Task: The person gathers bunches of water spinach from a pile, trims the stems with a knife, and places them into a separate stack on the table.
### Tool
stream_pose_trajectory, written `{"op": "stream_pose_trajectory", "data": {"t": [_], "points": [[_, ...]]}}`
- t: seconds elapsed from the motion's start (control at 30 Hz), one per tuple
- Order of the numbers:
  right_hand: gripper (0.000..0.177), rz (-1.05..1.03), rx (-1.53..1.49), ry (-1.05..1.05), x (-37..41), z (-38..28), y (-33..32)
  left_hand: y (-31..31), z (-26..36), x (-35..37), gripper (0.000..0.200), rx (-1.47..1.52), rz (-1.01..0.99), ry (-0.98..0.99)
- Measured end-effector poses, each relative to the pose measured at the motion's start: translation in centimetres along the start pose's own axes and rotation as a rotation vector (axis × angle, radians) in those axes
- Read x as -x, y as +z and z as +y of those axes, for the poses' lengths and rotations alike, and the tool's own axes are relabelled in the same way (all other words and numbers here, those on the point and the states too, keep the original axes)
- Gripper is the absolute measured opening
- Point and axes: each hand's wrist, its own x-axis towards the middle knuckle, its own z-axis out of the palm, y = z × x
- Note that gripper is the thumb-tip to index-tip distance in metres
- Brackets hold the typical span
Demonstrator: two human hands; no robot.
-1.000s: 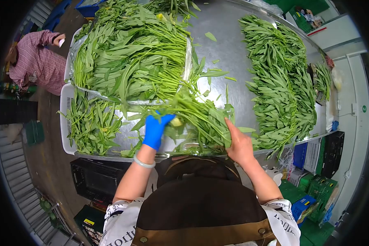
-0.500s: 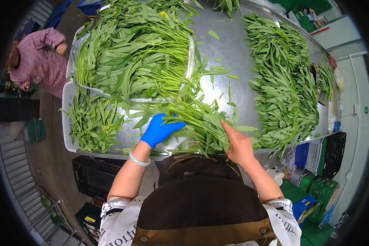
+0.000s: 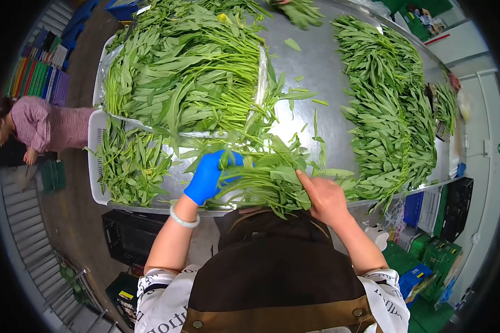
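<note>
A loose bunch of water spinach (image 3: 266,176) lies between my two hands, just above the near edge of the metal table. My left hand (image 3: 210,175), in a blue glove, is closed around the stem end. The bare right hand (image 3: 323,197) grips the leafy end, its thumb or forefinger laid along the leaves; its other fingers are partly hidden. Beyond my left hand rises a big heap of water spinach (image 3: 189,83) on clear plastic. More stems and leaves fill a white basket (image 3: 98,188) at the left.
Long rows of water spinach (image 3: 389,111) lie along the right of the metal table (image 3: 328,66), with scraps scattered between. Another person (image 3: 44,125) stands at the far left. Black crates (image 3: 130,233) and green crates (image 3: 439,261) sit below the table.
My left hand has shifted slightly left and turned, now wrapped around the stems. The bunch spreads more loosely. The person at the left has moved lower in view; another hand shows at the top.
</note>
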Motion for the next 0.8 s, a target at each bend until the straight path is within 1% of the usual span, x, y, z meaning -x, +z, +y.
{"op": "stream_pose_trajectory", "data": {"t": [0.1,0.13,0.17,0.2,0.27,0.33,0.4,0.43,0.5,0.6,0.67,0.77,0.8], "points": [[0.076,-0.014,0.065,-0.001,0.8,0.9,-0.7,-3.9,1.3,-0.3,0.022,0.03,0.381,0.079],[0.073,-0.011,0.076,0.007,1.5,1.0,-1.0,-5.0,2.6,-0.3,0.012,0.351,0.55,0.108],[0.07,-0.015,0.109,-0.003,2.1,1.0,-1.3,-8.6,0.3,-0.5,0.014,0.394,0.617,0.145],[0.067,-0.016,0.144,-0.021,2.4,1.1,-1.5,-10.2,-0.4,-0.2,0.023,0.301,0.621,0.223],[0.062,0.005,0.189,-0.064,2.4,1.0,-1.6,-8.1,2.8,0.3,0.041,0.141,0.422,0.075],[0.058,0.045,0.204,-0.117,2.0,0.5,-1.3,-3.5,4.3,0.8,0.049,0.104,0.2,-0.039],[0.058,0.037,0.206,-0.19,1.1,-0.1,-1.0,-0.2,2.0,-0.1,0.044,-0.33,-0.004,0.219],[0.058,0.034,0.21,-0.222,0.8,-0.2,-1.0,0.4,1.1,-0.1,0.042,-0.411,-0.073,0.21],[0.059,0.003,0.244,-0.218,1.0,0.1,-1.2,1.2,0.0,-0.2,0.038,-0.565,-0.217,0.194],[0.059,-0.002,0.224,-0.179,2.1,0.5,-1.6,-0.7,3.4,0.5,0.029,-0.475,0.074,-0.022],[0.058,0.019,0.187,-0.139,3.0,0.6,-1.8,-5.1,-1.6,-0.2,0.027,-0.301,0.375,0.224],[0.055,0.076,0.162,-0.101,3.5,0.7,-1.6,-8.3,0.9,0.6,0.031,-0.293,0.644,-0.139],[0.054,0.09,0.165,-0.106,3.5,0.6,-1.7,-7.8,1.7,0.9,0.036,-0.186,0.506,-0.129]]}}
